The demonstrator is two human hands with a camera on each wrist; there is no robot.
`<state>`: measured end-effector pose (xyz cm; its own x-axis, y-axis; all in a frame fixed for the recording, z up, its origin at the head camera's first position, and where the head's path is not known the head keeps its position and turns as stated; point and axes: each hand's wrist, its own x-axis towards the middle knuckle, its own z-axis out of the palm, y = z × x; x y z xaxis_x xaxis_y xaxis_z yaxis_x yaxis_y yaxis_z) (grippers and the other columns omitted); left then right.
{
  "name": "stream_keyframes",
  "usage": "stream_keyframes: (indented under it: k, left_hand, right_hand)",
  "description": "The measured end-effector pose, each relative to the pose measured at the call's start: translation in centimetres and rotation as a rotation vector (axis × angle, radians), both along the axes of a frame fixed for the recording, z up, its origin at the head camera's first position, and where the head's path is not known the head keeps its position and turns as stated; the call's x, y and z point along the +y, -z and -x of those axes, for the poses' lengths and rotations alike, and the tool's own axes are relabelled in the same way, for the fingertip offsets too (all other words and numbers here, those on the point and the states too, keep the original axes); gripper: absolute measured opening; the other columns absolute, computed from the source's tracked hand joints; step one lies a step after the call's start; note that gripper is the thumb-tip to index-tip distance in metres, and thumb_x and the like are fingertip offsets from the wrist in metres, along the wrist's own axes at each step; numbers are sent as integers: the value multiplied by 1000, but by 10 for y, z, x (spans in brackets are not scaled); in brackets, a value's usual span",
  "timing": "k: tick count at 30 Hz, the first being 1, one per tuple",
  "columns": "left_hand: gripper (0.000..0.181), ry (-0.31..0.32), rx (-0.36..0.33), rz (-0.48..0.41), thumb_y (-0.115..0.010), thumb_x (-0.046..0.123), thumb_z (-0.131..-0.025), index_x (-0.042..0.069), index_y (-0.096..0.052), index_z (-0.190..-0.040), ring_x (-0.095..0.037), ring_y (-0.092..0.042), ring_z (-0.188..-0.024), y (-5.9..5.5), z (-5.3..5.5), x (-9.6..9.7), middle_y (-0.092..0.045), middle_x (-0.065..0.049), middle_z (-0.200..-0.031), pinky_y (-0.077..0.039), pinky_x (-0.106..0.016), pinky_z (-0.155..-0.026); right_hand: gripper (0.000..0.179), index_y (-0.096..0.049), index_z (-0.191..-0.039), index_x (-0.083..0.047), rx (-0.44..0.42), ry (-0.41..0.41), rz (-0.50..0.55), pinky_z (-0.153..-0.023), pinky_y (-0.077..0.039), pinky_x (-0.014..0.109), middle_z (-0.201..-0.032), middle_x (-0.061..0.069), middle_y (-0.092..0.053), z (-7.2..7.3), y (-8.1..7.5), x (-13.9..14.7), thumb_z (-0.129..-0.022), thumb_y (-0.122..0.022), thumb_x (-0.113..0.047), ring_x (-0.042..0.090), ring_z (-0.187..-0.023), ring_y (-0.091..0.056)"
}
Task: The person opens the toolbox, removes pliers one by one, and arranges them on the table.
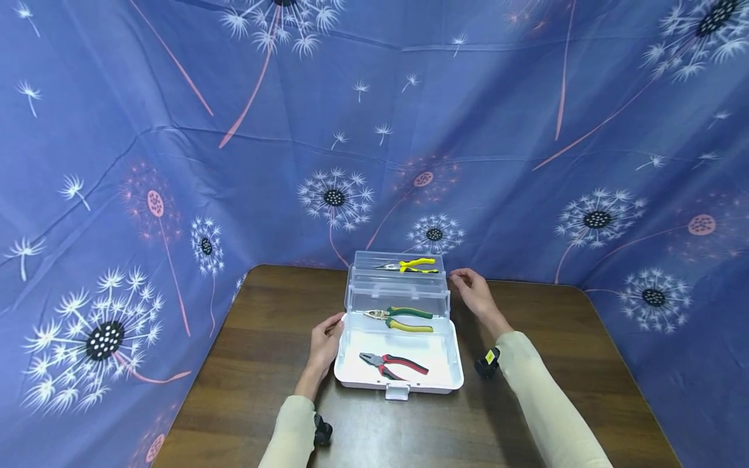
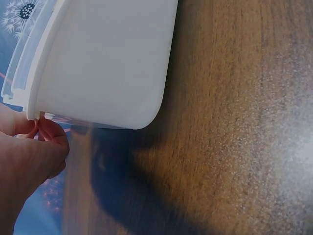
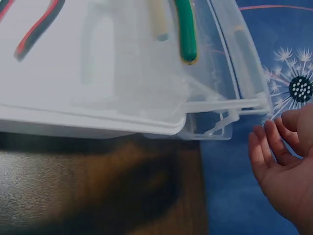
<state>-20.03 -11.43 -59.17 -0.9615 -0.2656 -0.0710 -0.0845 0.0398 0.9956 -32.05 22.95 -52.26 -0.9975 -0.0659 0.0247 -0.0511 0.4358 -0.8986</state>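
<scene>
A white toolbox (image 1: 374,383) stands unfolded, with clear tiered trays (image 1: 358,301) stepping up behind its base. Red-and-black pliers (image 1: 404,364) lie in the base. Green-and-yellow pliers (image 1: 404,318) rest on the middle tier, and yellow-and-black long-nose pliers (image 1: 412,264) on the top one. At the back left corner, my left hand (image 1: 323,344) pinches the box's rim between thumb and fingers, as the left wrist view shows. My right hand (image 1: 475,296) hovers beside the right end of the top tray, its fingers loosely bent and holding nothing.
The box sits on a brown wooden table (image 1: 281,305). A blue cloth with dandelion prints (image 1: 497,195) hangs close behind the table and along its sides. Each wrist wears a small black camera (image 1: 487,364).
</scene>
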Motion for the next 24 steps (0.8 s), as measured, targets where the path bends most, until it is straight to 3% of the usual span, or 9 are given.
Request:
stream_keyframes:
  k: [7,15,24]
  left_hand:
    - [32,10,9,-6,-55,6,-106,-9,-62,-133,-35,-61,-114,-1,-2,-1,-64,-27,-129,-49,-21,-84]
    - [31,7,12,-7,-55,5,-105,-9,-64,-131,-33,-62,-113,0,-1,-3,-65,-26,-128,-50,-20,-84]
    - [31,13,21,-7,-55,4,-105,-11,-63,-131,-35,-62,-113,2,0,-2,-64,-28,-128,-51,-22,-84]
  right_hand:
    - [30,-61,-128,7,109,18,-66,-101,-46,46,-123,25,-64,10,-16,-11,-106,-57,-13,36,-114,-59]
    - [29,-61,-129,5,141,-23,-131,-101,-46,50,-120,22,-65,20,-29,-33,-105,-58,-12,36,-112,-59]
    - [30,-60,-128,9,167,-91,-156,-102,-47,49,-121,24,-64,27,-30,-55,-103,-61,-8,37,-113,-60]
